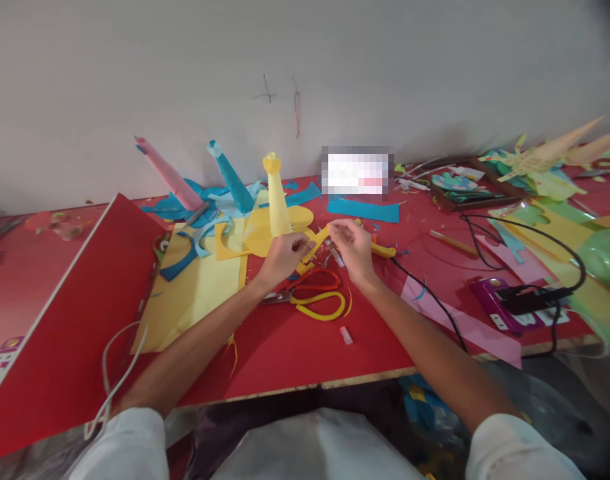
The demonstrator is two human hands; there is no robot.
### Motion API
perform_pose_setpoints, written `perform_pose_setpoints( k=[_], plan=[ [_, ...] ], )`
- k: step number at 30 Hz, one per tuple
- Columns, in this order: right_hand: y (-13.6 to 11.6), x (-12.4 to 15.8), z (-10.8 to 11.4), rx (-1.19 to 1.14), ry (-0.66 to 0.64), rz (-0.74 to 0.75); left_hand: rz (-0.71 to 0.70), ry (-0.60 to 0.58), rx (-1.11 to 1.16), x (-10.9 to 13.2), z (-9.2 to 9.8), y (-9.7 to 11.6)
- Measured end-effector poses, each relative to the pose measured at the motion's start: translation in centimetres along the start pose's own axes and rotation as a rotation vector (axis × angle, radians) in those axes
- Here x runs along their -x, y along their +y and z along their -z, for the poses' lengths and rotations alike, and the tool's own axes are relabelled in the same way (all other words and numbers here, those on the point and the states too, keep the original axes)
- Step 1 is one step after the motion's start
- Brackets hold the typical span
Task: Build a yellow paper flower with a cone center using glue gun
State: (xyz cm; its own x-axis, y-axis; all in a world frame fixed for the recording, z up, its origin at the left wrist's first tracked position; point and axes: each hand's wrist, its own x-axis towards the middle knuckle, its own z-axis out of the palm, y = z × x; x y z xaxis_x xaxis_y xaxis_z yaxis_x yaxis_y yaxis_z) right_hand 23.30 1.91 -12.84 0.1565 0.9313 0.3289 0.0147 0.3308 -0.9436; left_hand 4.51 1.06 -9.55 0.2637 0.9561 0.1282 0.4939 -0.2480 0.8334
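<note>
A narrow yellow strip (317,245) stretches between my hands above the red table (295,353). My left hand (286,255) pinches its lower left end, and my right hand (351,241) pinches the upper right end. Just behind my left hand stands a pale yellow paper cone (278,203) on a yellow, petal-like base (302,217). Scissors (319,293) with one red and one yellow handle lie below my hands. To the right of my right hand is a yellow tool (383,251) with a black cord.
Blue (232,180) and pink (169,173) cones stand at the back left. A red panel (79,320) rises at the left. Yellow sheets (195,300) lie beside it. A purple power strip (505,303), cords and a tray (447,200) occupy the right.
</note>
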Motion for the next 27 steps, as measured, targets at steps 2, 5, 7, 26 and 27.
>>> perform_pose_setpoints(
  k=[2,5,7,26,27],
  plan=[
    [0.0,0.0,0.0,0.017,-0.004,0.009,-0.007,0.009,0.020,0.1,0.0,0.2],
    [0.2,0.0,0.0,0.044,-0.013,0.010,-0.019,0.034,0.044,0.1,-0.1,0.5],
    [0.2,0.0,0.0,0.059,-0.003,0.017,-0.016,0.052,0.044,0.1,-0.1,0.5],
    [-0.3,-0.1,0.2,0.008,-0.011,-0.027,-0.079,0.130,0.109,-0.5,0.3,-0.5],
    [-0.4,-0.2,0.2,0.000,-0.019,-0.026,-0.081,0.133,0.114,-0.5,0.4,-0.5]
  ],
)
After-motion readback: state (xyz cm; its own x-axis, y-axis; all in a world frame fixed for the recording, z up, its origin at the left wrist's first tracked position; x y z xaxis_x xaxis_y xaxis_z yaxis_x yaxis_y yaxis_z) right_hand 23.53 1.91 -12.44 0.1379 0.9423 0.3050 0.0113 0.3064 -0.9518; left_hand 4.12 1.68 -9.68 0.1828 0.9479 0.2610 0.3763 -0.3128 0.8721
